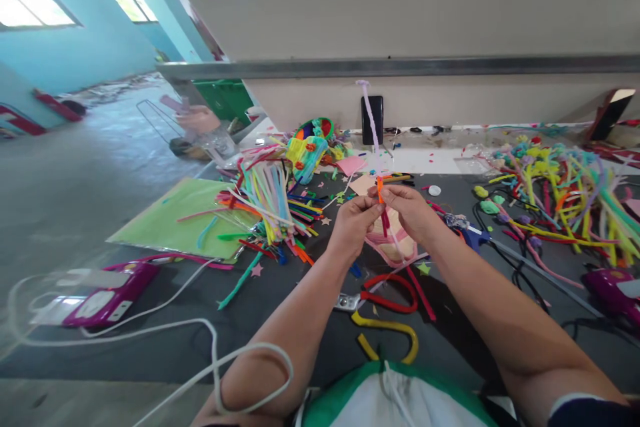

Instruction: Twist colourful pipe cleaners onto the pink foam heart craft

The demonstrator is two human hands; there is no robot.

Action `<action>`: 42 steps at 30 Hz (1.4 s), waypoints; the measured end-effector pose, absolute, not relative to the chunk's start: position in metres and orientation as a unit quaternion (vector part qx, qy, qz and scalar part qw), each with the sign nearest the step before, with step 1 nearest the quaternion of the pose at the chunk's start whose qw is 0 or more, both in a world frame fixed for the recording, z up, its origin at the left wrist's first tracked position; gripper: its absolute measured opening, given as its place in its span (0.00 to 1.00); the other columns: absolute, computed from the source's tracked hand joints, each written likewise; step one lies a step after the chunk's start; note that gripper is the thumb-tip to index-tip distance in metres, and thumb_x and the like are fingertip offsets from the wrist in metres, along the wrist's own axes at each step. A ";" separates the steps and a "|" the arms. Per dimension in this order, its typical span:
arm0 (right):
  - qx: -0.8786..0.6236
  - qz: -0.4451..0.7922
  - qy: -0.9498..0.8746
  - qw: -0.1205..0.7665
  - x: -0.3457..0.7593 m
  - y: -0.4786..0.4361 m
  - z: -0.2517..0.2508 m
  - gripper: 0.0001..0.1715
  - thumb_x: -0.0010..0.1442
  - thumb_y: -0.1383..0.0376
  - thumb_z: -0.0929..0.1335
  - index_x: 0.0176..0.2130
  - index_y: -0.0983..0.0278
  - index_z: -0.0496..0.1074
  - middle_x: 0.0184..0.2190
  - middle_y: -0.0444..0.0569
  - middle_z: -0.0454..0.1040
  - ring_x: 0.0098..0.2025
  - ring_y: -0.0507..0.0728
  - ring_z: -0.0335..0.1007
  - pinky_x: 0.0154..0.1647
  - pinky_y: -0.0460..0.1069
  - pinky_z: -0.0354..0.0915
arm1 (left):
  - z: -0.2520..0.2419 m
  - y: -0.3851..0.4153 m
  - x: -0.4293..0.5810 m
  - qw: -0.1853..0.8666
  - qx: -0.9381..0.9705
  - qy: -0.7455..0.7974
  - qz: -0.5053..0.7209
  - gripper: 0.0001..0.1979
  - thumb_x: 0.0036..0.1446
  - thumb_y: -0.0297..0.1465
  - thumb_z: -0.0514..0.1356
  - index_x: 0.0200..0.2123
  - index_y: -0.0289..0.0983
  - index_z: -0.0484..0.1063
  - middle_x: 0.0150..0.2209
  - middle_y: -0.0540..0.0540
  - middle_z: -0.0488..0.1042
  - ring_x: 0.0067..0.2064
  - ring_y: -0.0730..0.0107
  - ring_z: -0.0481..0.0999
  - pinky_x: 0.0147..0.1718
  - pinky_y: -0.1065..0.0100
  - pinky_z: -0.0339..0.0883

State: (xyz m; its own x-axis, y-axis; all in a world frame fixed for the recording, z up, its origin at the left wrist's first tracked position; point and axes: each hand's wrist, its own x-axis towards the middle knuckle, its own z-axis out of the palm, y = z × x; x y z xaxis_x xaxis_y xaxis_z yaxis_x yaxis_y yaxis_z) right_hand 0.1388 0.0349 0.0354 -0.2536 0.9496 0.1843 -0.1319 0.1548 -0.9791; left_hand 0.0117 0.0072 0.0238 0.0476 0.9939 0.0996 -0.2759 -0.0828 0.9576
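My left hand [356, 221] and my right hand [409, 212] meet over the middle of the table, fingertips pinched. Between them is an orange pipe cleaner [380, 183], which both hands grip. A lavender pipe cleaner [371, 117] rises above the fingers, its top bent over. Dark red fuzzy ends [385, 223] hang below; how they join the orange piece is hidden by the fingers. Under the hands lies a flat pink-edged piece [393, 255]. Nearer my body are red-handled scissors [395, 300] and a tool with yellow handles [407, 333].
To the left, a bundle of pipe cleaners [267, 197] rests near a green sheet pack [165, 217]. A purple power strip [113, 293] and white cable [175, 327] lie left. More coloured pipe cleaners [565, 193] heap at right, near a glue gun [473, 237]. A phone [373, 121] leans on the back panel.
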 end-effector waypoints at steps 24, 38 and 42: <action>-0.537 0.147 -0.726 0.404 0.145 0.044 0.026 0.07 0.46 0.67 0.69 0.19 0.64 0.68 0.25 0.48 0.72 0.38 0.58 0.65 0.41 0.51 0.58 | 0.008 0.008 0.026 0.431 0.527 0.536 0.499 0.13 0.46 0.35 0.61 0.18 0.33 0.65 0.15 0.57 0.54 0.19 0.83 0.50 0.19 0.74 0.43; -0.324 0.660 -0.531 0.421 0.170 0.044 0.051 0.13 0.38 0.61 0.76 0.26 0.66 0.76 0.26 0.45 0.75 0.31 0.51 0.67 0.39 0.48 0.60 | 0.020 0.003 0.015 0.650 0.466 0.358 0.482 0.14 0.42 0.36 0.68 0.25 0.32 0.69 0.18 0.55 0.60 0.18 0.85 0.53 0.17 0.76 0.46; -0.325 0.654 -0.548 0.408 0.172 0.047 0.049 0.13 0.38 0.61 0.76 0.21 0.67 0.74 0.21 0.43 0.72 0.27 0.48 0.64 0.36 0.47 0.58 | 0.023 0.003 0.012 0.687 0.458 0.345 0.445 0.13 0.41 0.33 0.69 0.27 0.31 0.71 0.19 0.54 0.63 0.18 0.85 0.56 0.18 0.77 0.50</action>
State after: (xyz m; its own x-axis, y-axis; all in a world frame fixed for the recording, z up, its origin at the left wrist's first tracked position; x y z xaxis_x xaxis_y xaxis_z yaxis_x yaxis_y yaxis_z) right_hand 0.1721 0.0471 0.0491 -0.4560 0.8897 0.0222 -0.1779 -0.0667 -0.9818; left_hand 0.0118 0.0030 0.0226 0.3654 0.9285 -0.0654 -0.2963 0.1826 0.9375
